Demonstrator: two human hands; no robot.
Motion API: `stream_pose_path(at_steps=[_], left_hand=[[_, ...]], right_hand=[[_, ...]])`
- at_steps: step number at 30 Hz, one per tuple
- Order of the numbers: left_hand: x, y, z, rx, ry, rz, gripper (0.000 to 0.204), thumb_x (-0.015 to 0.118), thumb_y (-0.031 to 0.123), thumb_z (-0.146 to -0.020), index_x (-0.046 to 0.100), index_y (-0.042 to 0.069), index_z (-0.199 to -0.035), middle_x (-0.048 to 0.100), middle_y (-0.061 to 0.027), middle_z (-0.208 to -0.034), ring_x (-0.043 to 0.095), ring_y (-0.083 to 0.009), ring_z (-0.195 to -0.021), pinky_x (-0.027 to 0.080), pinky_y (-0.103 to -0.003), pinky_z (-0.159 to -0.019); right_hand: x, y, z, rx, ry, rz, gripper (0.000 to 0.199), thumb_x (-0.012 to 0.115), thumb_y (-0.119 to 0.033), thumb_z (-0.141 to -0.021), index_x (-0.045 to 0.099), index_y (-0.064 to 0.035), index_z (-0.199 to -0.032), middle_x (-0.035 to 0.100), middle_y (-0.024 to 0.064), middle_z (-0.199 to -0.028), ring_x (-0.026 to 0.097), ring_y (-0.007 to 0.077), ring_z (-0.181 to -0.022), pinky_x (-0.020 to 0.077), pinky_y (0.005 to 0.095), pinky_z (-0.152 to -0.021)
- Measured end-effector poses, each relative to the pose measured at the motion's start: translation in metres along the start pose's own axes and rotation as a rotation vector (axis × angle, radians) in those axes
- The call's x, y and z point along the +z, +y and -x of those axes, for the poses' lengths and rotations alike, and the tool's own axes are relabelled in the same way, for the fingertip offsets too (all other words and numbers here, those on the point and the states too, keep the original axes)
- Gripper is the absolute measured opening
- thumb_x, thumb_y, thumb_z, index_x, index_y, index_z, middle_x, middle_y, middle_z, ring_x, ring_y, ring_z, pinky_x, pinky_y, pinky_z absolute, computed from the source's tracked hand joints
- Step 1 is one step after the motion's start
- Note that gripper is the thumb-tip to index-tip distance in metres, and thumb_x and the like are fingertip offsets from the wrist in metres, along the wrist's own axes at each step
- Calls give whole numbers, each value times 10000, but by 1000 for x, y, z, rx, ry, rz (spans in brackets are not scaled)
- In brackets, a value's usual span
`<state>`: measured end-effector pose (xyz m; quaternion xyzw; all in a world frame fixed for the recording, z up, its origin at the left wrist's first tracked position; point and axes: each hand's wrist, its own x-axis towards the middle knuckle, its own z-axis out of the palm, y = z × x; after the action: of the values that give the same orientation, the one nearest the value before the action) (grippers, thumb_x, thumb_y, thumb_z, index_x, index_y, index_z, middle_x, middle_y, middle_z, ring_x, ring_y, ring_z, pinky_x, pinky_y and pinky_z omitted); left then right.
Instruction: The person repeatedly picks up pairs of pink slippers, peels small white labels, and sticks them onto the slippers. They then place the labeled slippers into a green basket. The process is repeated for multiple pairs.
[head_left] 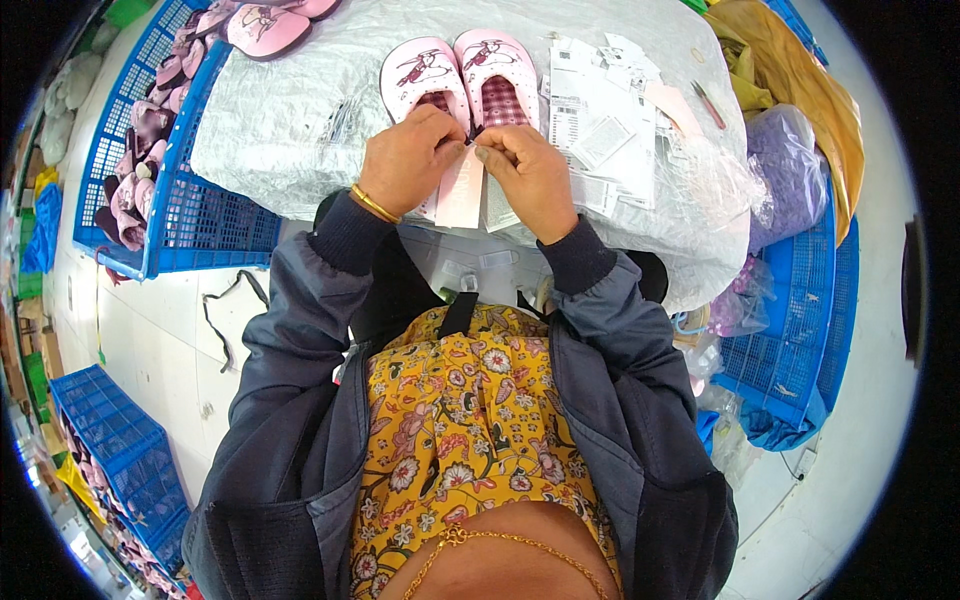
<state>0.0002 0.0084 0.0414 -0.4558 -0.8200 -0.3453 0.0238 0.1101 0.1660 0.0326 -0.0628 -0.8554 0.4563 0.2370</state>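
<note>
You're bringing both hands together at upper centre of the frame, forearms rising from the lower edge in dark jacket sleeves. Your left hand (408, 160), gold bangle at the wrist, is curling its fingers down and pinching the top of a pale pink tag (461, 190). Your right hand (530, 175) is pinching the same tag from the other side, thumbs nearly touching. The tag is hanging just below 2 pink slippers (462, 75), which are lying side by side on the white wrapped table (280, 120). Right of the hands, white printed labels (605, 120) are lying in a loose pile. At upper left, a blue crate (175, 215) w/ more slippers.
</note>
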Motion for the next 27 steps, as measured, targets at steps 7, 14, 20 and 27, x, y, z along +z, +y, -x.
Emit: stream_pose_path(at_steps=[7,14,20,27], left_hand=[[1,-5,0,75,-14,75,148,644,182,-883,693,119,-1008,651,-64,-943,648,-283,-843,520,-362,-726],[-2,3,-1,18,-23,53,124,659,173,-880,661,64,-938,632,-102,-885,631,-314,-811,496,-376,-691],[-2,-1,-1,59,-31,47,117,657,167,-879,646,66,-937,616,-101,-874,626,-317,-805,492,-385,-684],[-2,-1,-1,33,-49,59,119,656,178,-880,653,80,-947,620,-83,-887,628,-308,-814,496,-380,-692]], right_hand=[[1,1,0,-2,5,14,114,684,-97,-848,673,-71,-959,639,102,-856,634,275,-763,492,359,-666],[-2,-1,0,-1,-9,-17,121,684,-102,-847,674,-62,-961,641,110,-856,635,283,-782,495,365,-684],[-7,-6,-4,-87,-85,66,123,671,-82,-841,663,-52,-960,649,123,-859,639,296,-801,497,384,-690],[-12,-10,-14,-19,-175,-16,229,664,-33,-812,599,-24,-1032,631,130,-729,630,314,-661,484,391,-612]])
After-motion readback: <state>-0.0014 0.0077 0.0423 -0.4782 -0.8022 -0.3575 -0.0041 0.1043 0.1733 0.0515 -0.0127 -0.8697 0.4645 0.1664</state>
